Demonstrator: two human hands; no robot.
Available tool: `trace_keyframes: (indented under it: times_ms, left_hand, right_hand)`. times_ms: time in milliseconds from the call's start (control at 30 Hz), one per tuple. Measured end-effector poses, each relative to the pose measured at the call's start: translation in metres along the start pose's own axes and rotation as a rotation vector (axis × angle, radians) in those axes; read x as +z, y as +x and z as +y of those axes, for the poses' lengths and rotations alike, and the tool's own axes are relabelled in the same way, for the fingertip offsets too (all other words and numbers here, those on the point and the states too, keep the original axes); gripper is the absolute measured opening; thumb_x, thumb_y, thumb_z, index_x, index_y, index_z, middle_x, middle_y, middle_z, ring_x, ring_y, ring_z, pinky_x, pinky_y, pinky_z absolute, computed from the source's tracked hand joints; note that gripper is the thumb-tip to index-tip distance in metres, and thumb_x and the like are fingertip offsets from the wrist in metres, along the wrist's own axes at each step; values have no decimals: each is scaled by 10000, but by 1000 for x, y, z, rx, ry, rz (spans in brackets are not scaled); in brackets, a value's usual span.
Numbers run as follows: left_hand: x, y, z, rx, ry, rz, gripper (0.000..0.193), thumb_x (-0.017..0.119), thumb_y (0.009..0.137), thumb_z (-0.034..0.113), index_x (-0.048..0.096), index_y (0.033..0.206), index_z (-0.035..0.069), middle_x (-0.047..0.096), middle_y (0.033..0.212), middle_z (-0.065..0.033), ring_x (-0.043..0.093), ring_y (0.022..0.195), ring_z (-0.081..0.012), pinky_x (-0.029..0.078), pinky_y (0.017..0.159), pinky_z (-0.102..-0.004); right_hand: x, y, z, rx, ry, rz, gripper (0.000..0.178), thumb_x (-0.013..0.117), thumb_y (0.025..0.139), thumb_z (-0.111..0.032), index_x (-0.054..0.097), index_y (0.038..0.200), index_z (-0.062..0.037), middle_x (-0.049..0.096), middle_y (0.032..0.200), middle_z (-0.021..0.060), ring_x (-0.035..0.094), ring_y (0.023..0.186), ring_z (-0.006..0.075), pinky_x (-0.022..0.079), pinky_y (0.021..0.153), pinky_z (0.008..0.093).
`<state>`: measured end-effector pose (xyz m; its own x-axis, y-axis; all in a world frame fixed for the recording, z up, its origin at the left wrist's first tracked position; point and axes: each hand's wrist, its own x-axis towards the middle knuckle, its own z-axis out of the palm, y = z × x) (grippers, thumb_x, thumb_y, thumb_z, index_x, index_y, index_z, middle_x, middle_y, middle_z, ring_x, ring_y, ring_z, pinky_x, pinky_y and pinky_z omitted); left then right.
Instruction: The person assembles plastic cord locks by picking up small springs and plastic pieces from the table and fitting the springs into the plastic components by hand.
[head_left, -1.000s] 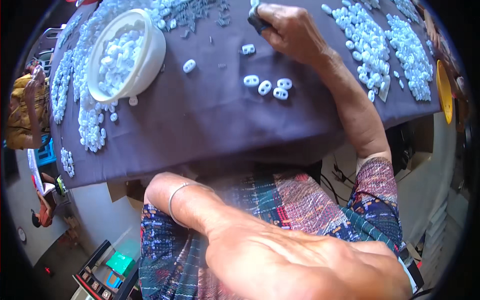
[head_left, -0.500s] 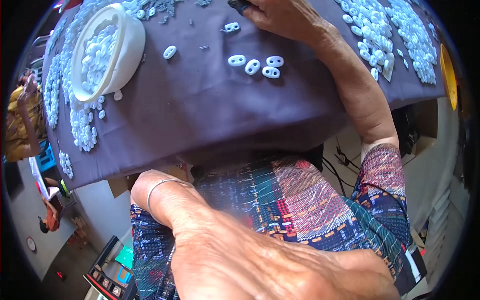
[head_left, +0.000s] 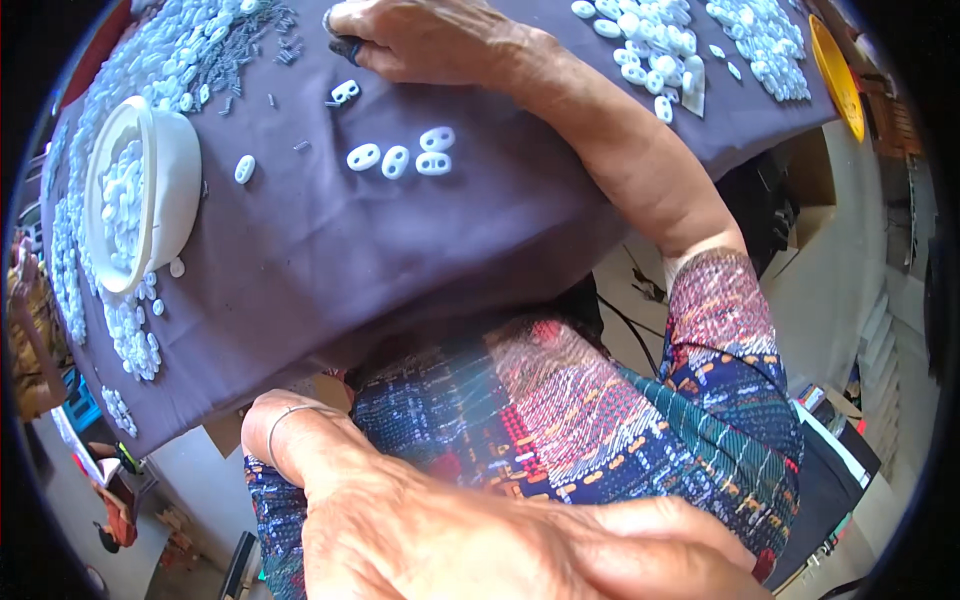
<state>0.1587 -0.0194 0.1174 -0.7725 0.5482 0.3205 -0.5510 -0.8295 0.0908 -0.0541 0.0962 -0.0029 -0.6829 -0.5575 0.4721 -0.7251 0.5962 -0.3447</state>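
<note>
My right hand (head_left: 420,40) reaches across the dark cloth-covered table with fingers curled together. A dark cover sits on one of its fingertips, and whatever they may pinch is hidden. Just below the fingertips lies a white oval two-hole piece (head_left: 346,91) with a small grey pin against it. Several similar two-hole pieces (head_left: 395,162) form a loose group nearer to me, and a single oval piece (head_left: 245,169) lies to their left. Large and close at the bottom is the back of my left hand (head_left: 480,540), a bangle on its wrist; its fingers are mostly out of sight.
At the left, a white tub (head_left: 175,190) tilts, full of white pieces, with heaps of more pieces (head_left: 135,85) around it. Small grey pins (head_left: 245,50) are scattered behind. More white piles (head_left: 760,45) and a yellow rim (head_left: 838,80) are at the right.
The view has turned, so the table and its pieces appear further left. My right hand stays near the same two-hole piece. My left hand remains close at the bottom.
</note>
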Motion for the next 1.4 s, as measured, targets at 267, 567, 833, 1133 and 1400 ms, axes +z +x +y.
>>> trace_keyframes:
  times_ms: [267,567,833,1133,1400]
  left_hand:
    - [-20,33,19,-138,146,-69,188,655,794,118,609,959,42,612,1010,-123,597,899,-207,467,882,-309]
    - [-19,34,38,27,710,-173,193,540,905,154,464,1045,43,615,921,-173,609,856,-357,548,755,-427]
    - [31,56,42,-48,1001,-328,623,705,754,166,407,1297,98,521,1157,-153,507,1044,-294,473,869,-346]
    - [15,70,42,47,996,-389,297,503,906,309,572,1099,94,598,988,-113,556,929,-220,485,820,-303]
    - [21,74,44,81,1014,-421,306,537,884,284,573,1110,80,582,1029,-111,546,959,-237,491,824,-295]
  right_hand:
    - [-10,5,1,-16,-57,-15,89,556,730,-117,568,754,-32,594,653,189,618,665,372,486,592,459]
    - [10,-7,4,17,-97,-39,129,583,694,-133,569,794,-54,627,757,129,637,732,283,514,627,399]
    - [8,-5,3,59,-53,-42,130,600,699,-129,559,787,-42,620,751,127,630,752,301,508,655,410]
    - [10,-7,11,47,-46,-7,126,605,679,-119,547,761,-44,621,733,120,631,735,299,506,630,410]
    - [8,-6,7,66,-34,-11,123,609,680,-115,545,756,-43,615,720,116,630,733,294,505,636,406]
